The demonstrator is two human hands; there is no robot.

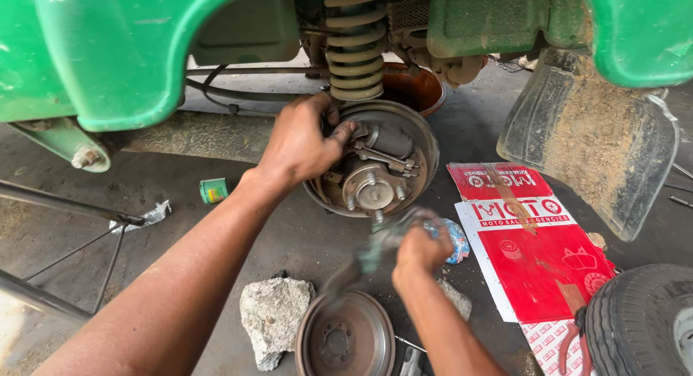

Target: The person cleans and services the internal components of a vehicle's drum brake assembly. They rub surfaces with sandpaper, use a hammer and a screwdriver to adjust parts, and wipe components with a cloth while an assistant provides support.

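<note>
Blurring right hand (pixel 421 250) tool; left hand (pixel 299 141) covering hub (pixel 375 190).

Brake assembly (pixel 375 163): dull, greasy metal. Coil spring (pixel 354 44): dusty metal. Vehicle body (pixel 108 51): glossy green paint. Stone (pixel 274 318): rough. Red carton (pixel 534 239): smooth printed cardboard.

Green bodywork (pixel 108 51), red-and-white flattened carton (pixel 534 239)

Two bare forearms; hands (pixel 299 141) ungloved; no sleeves, rings or watch
</note>
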